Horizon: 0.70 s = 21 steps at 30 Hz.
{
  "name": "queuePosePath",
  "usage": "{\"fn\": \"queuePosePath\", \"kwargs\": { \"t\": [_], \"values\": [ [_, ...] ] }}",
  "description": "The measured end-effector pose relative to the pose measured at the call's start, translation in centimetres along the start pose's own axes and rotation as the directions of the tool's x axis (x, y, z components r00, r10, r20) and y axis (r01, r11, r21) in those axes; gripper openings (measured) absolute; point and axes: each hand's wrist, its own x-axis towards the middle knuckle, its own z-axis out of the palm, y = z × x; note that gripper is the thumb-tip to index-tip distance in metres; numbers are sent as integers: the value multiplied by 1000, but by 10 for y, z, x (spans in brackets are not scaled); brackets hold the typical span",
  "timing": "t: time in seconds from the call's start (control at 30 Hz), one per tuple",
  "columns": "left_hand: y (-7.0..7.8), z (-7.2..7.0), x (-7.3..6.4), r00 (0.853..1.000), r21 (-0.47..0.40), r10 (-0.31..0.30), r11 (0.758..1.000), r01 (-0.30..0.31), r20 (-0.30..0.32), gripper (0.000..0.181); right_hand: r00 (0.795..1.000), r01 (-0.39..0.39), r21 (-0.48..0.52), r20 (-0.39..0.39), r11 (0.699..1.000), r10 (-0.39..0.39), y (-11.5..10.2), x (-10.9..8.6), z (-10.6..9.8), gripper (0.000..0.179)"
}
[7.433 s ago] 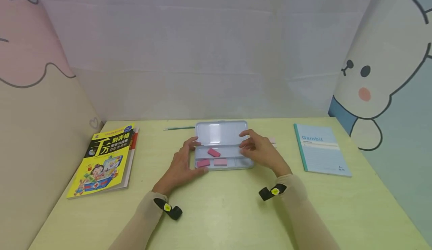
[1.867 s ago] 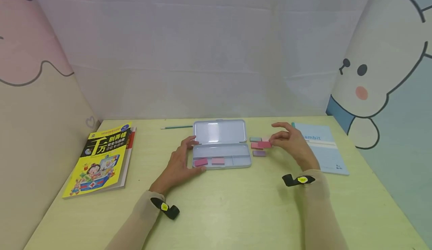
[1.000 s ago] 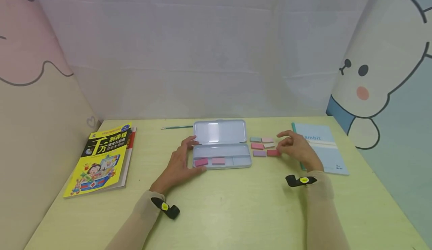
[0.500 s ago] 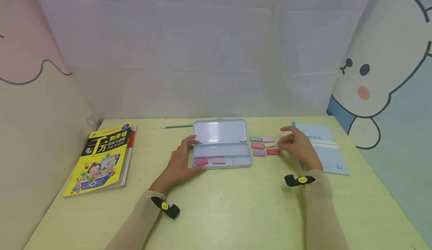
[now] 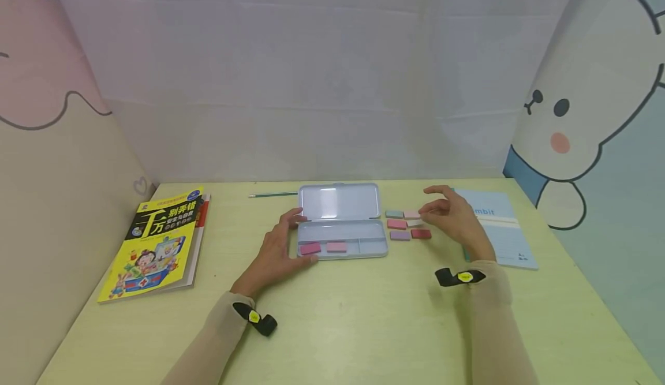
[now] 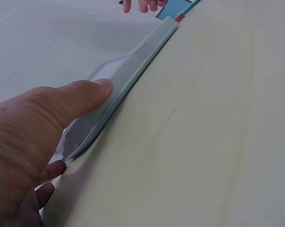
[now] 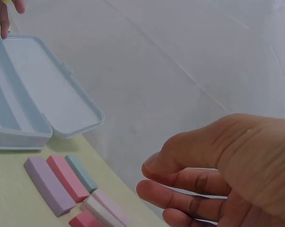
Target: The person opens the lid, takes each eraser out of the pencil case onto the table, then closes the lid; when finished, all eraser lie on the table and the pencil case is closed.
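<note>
right hand partly hiding notebook, likely pencil

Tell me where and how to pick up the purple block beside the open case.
Pinch the purple block mid-length across its long sides, probably from above and the near side. It lies flat and narrow; no block borders its near side, and a slim gap parts it from the coral-pink block behind.

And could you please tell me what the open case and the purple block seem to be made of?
The open case looks like glossy plastic: moulded edges, glare on its lid. The purple block seems matte rubber, perhaps foam: even colour, no shine.
</note>
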Motion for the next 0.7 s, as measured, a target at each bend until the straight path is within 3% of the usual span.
{"fn": "queuePosePath", "kwargs": {
  "t": [0.3, 0.7],
  "values": [
    [2, -1, 0, 1000, 0, 3, 1000, -3, 2, 107, 997, 71, 58, 8, 996, -71, -31, -1, 5, 57],
    [3, -1, -1, 1000, -1, 4, 1000, -4, 4, 107, 982, 126, 69, 135, 990, -134, -54, -2, 28, 56]
  ]
}}
